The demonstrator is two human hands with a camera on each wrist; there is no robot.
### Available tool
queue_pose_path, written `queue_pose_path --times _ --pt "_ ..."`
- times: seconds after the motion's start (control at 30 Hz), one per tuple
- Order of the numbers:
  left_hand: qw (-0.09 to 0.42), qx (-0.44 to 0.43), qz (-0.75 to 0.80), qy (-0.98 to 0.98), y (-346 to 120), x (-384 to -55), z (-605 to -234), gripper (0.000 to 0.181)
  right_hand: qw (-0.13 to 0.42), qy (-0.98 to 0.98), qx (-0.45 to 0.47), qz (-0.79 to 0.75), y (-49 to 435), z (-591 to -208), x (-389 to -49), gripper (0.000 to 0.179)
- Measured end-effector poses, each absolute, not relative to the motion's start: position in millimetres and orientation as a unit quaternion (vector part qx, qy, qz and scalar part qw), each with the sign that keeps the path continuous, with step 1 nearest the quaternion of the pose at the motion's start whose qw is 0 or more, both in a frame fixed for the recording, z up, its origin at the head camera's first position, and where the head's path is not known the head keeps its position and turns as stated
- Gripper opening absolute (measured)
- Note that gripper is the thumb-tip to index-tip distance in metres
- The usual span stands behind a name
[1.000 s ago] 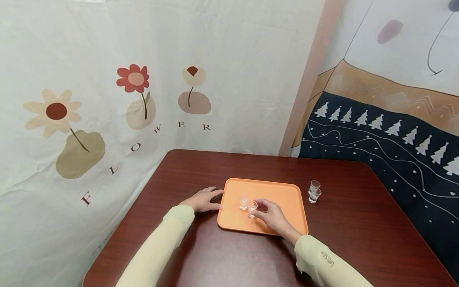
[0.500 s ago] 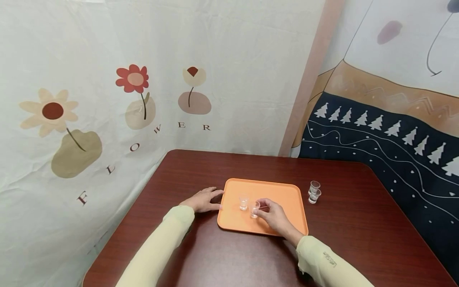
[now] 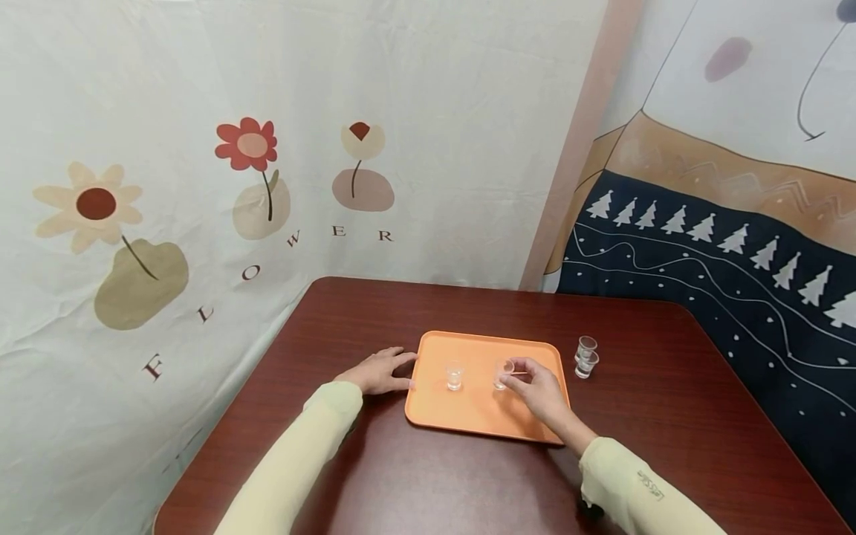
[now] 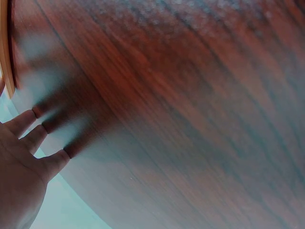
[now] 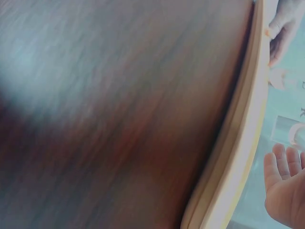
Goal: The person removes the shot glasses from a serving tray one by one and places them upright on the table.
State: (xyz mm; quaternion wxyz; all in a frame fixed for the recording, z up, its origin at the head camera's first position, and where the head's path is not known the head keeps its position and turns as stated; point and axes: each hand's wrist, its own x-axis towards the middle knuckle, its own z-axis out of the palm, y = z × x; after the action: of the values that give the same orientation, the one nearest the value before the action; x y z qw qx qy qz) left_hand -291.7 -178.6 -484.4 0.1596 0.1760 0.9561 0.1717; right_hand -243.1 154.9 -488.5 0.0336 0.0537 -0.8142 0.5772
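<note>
On the orange tray [image 3: 478, 416] stands a small clear shot glass [image 3: 454, 377]. To its right, my right hand [image 3: 540, 390] pinches a second shot glass [image 3: 499, 377] between thumb and fingers, over the tray's right half; I cannot tell whether its base touches the tray. My left hand [image 3: 378, 373] rests at the tray's left edge with its fingers spread. In the left wrist view that hand [image 4: 24, 164] lies beside the tray rim [image 4: 5, 52]. The right wrist view shows the right hand [image 5: 286, 188] near a blurred glass [image 5: 288, 132], beyond the tray rim [image 5: 238, 157].
Right of the tray, two more shot glasses stand close together, a rear one [image 3: 586, 345] and a front one [image 3: 585, 365]. The dark red-brown table [image 3: 414, 475] meets a flower-printed cloth [image 3: 455, 245] at its back edge.
The right hand has moved to the right along the tray with its shot glass, widening the gap to the other glass. The left hand stays at the tray's left edge.
</note>
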Motion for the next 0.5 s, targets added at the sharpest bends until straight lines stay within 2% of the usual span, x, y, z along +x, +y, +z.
queue_pose_path --times 0.5 --pt "0.16 0.167 0.171 0.958 -176 -292 -484 0.068 0.064 -0.82 -0.006 0.568 200 -481 -242 0.035"
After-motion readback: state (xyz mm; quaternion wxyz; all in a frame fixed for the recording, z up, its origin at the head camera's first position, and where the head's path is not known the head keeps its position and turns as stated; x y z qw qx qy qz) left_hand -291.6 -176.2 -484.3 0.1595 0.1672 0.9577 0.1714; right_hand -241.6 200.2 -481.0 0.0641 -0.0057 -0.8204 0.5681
